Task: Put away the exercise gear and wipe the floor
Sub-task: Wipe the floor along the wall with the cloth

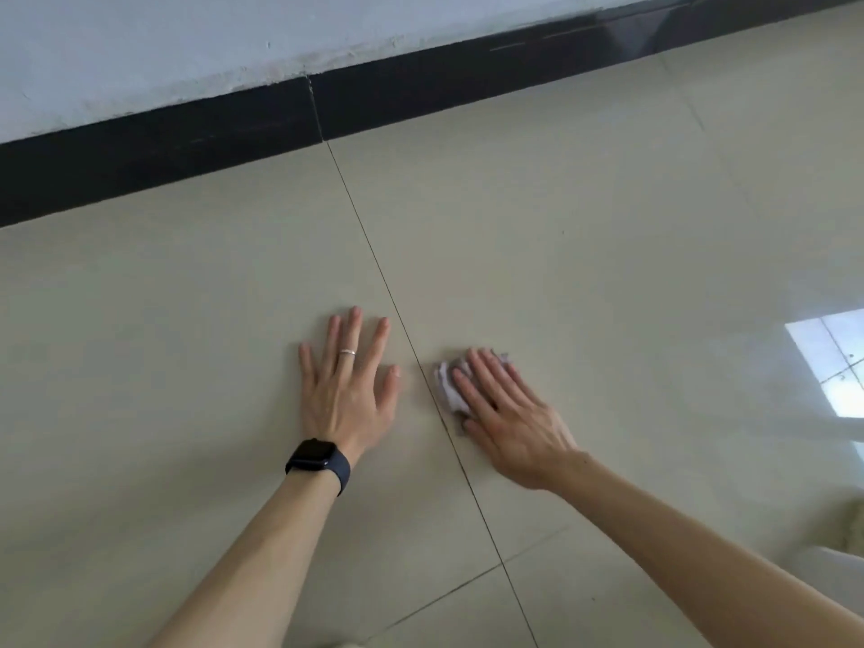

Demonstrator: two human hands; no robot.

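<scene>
— What do you see from where you stand?

— Mostly the floor (584,236): pale, glossy tiles, with a window reflected in them at 3 o'clock. A black skirting board (163,170) runs across at 11 o'clock, under a white wall (187,39). No exercise gear is in view.

— And the hands?

— The left hand (348,390) lies flat on the tile with fingers spread, holding nothing. I think it only supports the person. The right hand (509,413) is at 3 o'clock from it, across the grout line (374,254). Its fingers are straight and press down on the cloth (446,383); they are not curled round it.

— How will the cloth behave?

— It is small, crumpled and pinkish-white. It touches the grout line, at 6 o'clock from the middle of the view. I judge it soft and very light; perhaps it is tissue, I cannot tell. On such smooth tile it should slide easily, but it may slip out from under flat fingers. It is better to keep the palm over its middle, or to pinch the bunched edge at 10 o'clock to lift it.

— Anything smaller?

— A dark watch (318,463) on the left wrist, and a thin ring (347,352).
</scene>
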